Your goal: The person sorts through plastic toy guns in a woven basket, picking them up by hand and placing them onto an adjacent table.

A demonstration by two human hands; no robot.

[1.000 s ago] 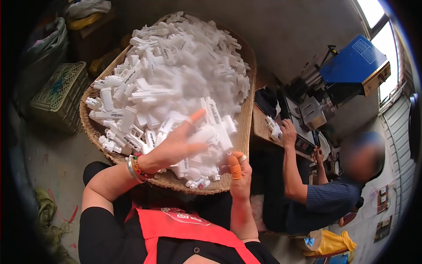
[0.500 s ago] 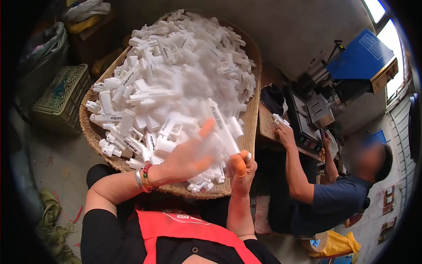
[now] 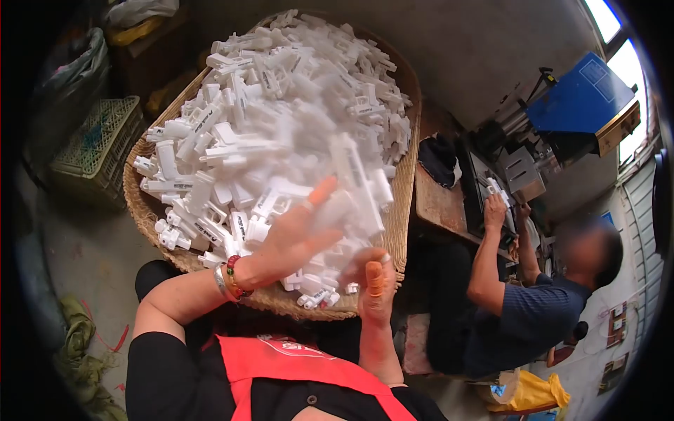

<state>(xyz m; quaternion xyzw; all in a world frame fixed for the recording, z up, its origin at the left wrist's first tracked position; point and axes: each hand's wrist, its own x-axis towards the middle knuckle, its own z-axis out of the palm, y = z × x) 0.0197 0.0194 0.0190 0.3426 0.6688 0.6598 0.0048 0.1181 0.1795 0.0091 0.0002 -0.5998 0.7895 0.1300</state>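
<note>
White plastic toy pistols (image 3: 210, 147) with dark lettering fill a large woven basket (image 3: 413, 210) in front of me. My left hand (image 3: 291, 235) reaches over the near part of the pile with its fingers spread, an orange cover on one fingertip. Bracelets circle that wrist. One blurred toy pistol (image 3: 358, 184) is tilted just beyond my right hand, and I see a small gap between them. Near the basket's front right rim is my right hand (image 3: 375, 288), its thumb in an orange cover. Motion smears its other fingers.
To the right, a co-worker (image 3: 526, 316) holds a white piece (image 3: 497, 189) at a blue-topped machine (image 3: 579, 91). A plastic crate (image 3: 98, 151) stands at left, near a grey bag (image 3: 77, 77). Green cloth (image 3: 77, 344) lies on the floor.
The toy pistol that was at my right hand's fingers now lies farther forward, apart from them. My left hand stays over the pile. The co-worker's hand has moved a white piece to the machine.
</note>
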